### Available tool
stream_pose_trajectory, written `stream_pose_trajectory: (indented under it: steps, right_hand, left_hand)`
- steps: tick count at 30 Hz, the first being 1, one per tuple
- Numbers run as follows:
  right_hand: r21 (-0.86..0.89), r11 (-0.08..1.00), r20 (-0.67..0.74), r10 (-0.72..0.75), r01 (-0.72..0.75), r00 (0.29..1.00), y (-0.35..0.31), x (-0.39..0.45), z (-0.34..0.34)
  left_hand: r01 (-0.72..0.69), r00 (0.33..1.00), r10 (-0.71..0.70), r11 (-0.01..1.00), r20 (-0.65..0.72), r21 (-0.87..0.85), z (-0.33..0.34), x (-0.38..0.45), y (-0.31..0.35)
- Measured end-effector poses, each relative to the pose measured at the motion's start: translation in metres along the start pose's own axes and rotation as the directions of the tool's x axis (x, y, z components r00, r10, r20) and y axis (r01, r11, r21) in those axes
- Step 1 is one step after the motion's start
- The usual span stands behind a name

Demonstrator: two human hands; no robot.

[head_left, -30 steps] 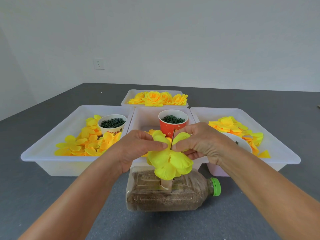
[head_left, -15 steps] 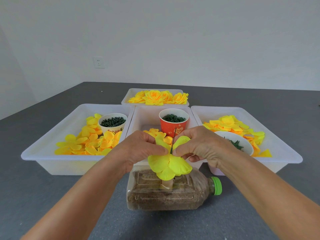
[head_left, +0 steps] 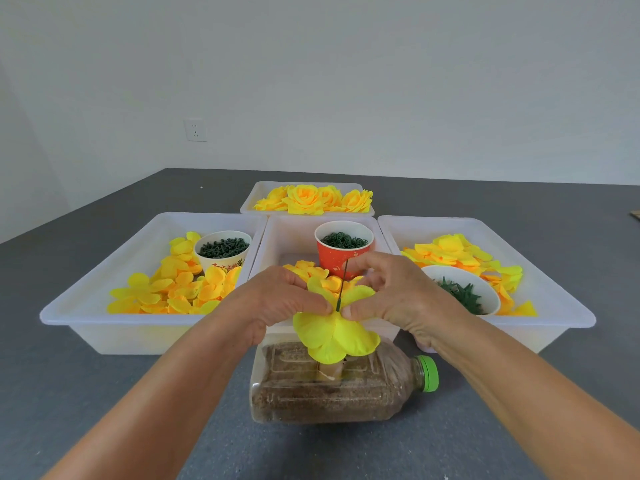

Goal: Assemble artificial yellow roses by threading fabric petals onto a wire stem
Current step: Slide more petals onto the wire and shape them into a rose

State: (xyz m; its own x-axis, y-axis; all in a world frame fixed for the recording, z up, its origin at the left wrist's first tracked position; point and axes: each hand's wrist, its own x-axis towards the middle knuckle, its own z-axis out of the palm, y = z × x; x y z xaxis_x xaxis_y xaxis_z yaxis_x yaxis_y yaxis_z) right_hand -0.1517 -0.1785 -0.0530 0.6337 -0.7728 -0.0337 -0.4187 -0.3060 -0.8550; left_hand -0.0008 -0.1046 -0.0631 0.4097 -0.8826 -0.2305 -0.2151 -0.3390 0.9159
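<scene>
A thin green wire stem (head_left: 343, 282) stands upright from a sand-filled plastic bottle (head_left: 332, 389) lying on its side. A yellow fabric petal layer (head_left: 332, 334) is threaded on the wire, which pokes up through its centre. My left hand (head_left: 273, 306) pinches the petal on the left of the wire. My right hand (head_left: 398, 296) pinches it on the right. Both thumbs press near the petal's centre. The lower part of the wire is hidden under the petal.
Three white trays sit behind the bottle: a left tray (head_left: 104, 306) with petals and a cup of green parts (head_left: 221, 251), a middle tray with a red cup (head_left: 343, 251), a right tray (head_left: 554, 306) with petals and a white bowl (head_left: 464, 289). Finished roses (head_left: 311, 199) fill a far tray.
Both hands have pushed the petal layer down the wire, so more green wire now shows above it. The petal sits lower, closer to the bottle.
</scene>
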Motion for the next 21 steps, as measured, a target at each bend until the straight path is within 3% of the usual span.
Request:
stream_pose_trajectory:
  steps: [3, 6, 10, 13, 21]
  right_hand:
    - [-0.078, 0.991, -0.047, -0.11, 0.106, 0.993, 0.001, -0.004, 0.002]
    - [-0.052, 0.991, -0.028, -0.122, 0.121, 0.992, 0.003, -0.006, 0.004]
    - [0.033, 0.995, -0.016, -0.088, 0.089, 0.996, 0.005, -0.005, 0.005]
    - [0.042, 0.997, -0.01, -0.064, 0.064, 0.998, 0.005, -0.004, 0.005]
    - [0.068, 0.997, -0.018, -0.027, 0.028, 0.999, 0.008, -0.001, 0.004]
  left_hand:
    - [-0.005, 1.0, 0.005, 1.0, 0.008, 0.0, 0.001, -0.002, 0.0]
    - [-0.068, 0.998, 0.068, 0.997, -0.001, 0.035, 0.002, -0.005, 0.0]
    - [-0.301, 0.949, 0.306, 0.951, -0.072, 0.077, 0.004, -0.008, -0.002]
    - [-0.455, 0.887, 0.461, 0.882, -0.025, 0.121, 0.005, -0.012, -0.003]
    - [-0.47, 0.881, 0.473, 0.877, -0.017, 0.097, 0.005, -0.009, -0.013]
